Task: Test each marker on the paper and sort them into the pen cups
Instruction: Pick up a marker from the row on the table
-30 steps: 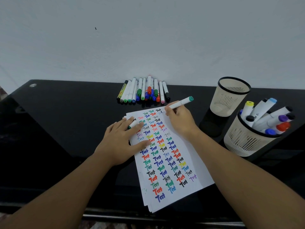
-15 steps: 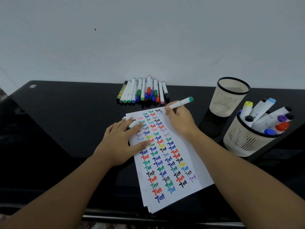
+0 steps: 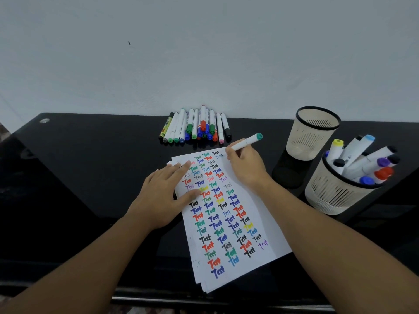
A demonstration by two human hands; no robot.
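Left hand [image 3: 164, 196] flatter on paper [image 3: 260, 223], two cups [image 3: 310, 134]

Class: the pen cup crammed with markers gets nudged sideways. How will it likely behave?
The full cup probably tips rather than slides: its markers stick out high and lean right. The glossy black table may let it skid. Slotted walls suggest light plastic.
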